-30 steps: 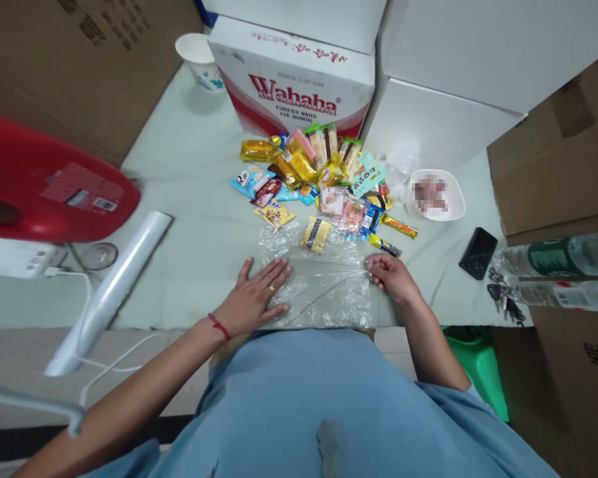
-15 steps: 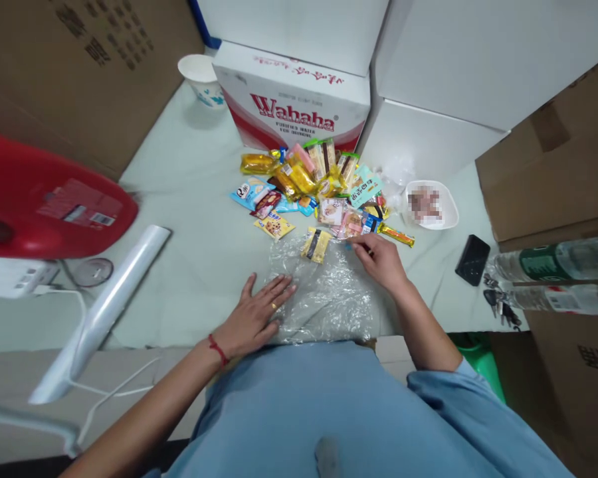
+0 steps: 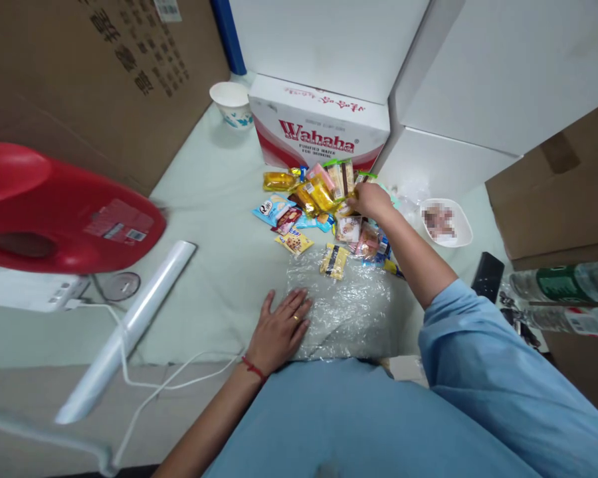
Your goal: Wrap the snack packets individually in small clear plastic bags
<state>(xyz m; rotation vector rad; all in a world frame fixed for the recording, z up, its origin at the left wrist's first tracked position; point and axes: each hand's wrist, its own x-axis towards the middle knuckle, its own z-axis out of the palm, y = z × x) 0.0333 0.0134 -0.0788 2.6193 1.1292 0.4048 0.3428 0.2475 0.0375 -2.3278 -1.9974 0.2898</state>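
Observation:
My left hand (image 3: 280,330) lies flat, fingers stretched, on the left edge of a crinkled clear plastic sheet (image 3: 351,318). One yellow snack packet (image 3: 333,261) with a dark band rests on the sheet's far part. Beyond it is a heap of wrapped snacks, among them gold-wrapped pieces (image 3: 321,194), a blue packet (image 3: 273,208) and a yellow cookie packet (image 3: 294,241). My right hand (image 3: 373,200) reaches into the right side of this heap, its fingers bent together. The fingertips are partly hidden among the wrappers, and what they grip cannot be made out.
A white and red Wahaha water carton (image 3: 323,126) stands behind the heap, beside a paper cup (image 3: 232,105). At left are a red jug (image 3: 70,206) and a plastic-film roll (image 3: 129,332); at right, a white tub (image 3: 447,223), a black phone-like object (image 3: 487,275) and water bottles (image 3: 563,284).
My right hand has moved from the sheet's far right edge up into the snack heap. The left hand stays flat on the sheet. The whole view has shifted.

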